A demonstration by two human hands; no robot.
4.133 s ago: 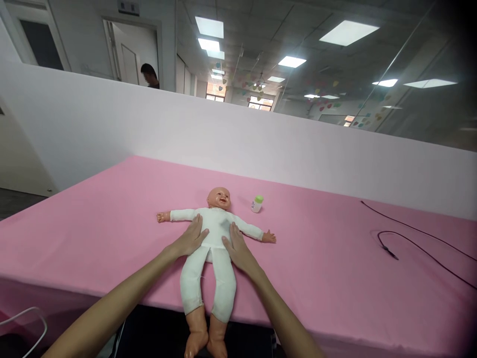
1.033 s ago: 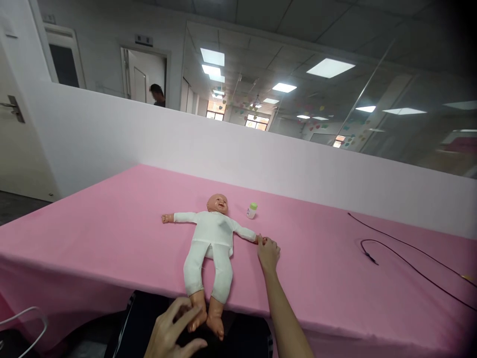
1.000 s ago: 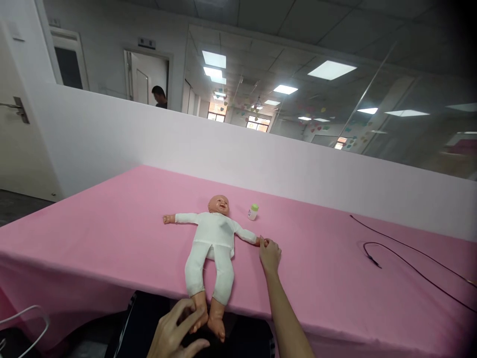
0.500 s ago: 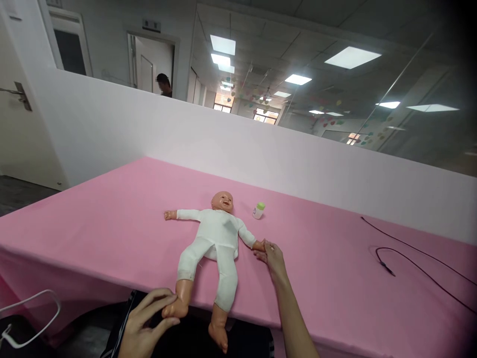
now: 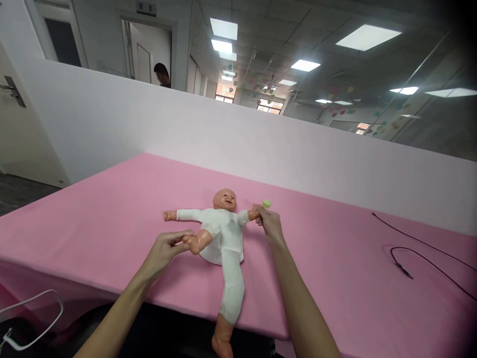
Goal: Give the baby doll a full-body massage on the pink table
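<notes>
Pink-covered bench (image 5: 93,214) stood against a white partition (image 5: 112,124), with a person (image 5: 161,74) visible in a doorway beyond. Doll (image 5: 223,238) in a white suit lay on its back mid-bench, head pointing away from the wearer. Left hand (image 5: 164,251) was partly closed on the doll's foot (image 5: 197,242), holding it between fingers and thumb. Right hand (image 5: 269,223) was closed on the doll's small hand (image 5: 254,215), pinching it near the bottle (image 5: 266,204), of which only the green cap showed past the fingers.

Change noted: the leg on the left of the view, earlier straight, had been bent up across the belly. The arm on the right of the view, earlier out sideways, had been drawn up level with the shoulder. The other leg (image 5: 233,288) lay straight, its foot (image 5: 221,340) past the bench edge. Black cable (image 5: 400,268) lay well apart, to the right.
</notes>
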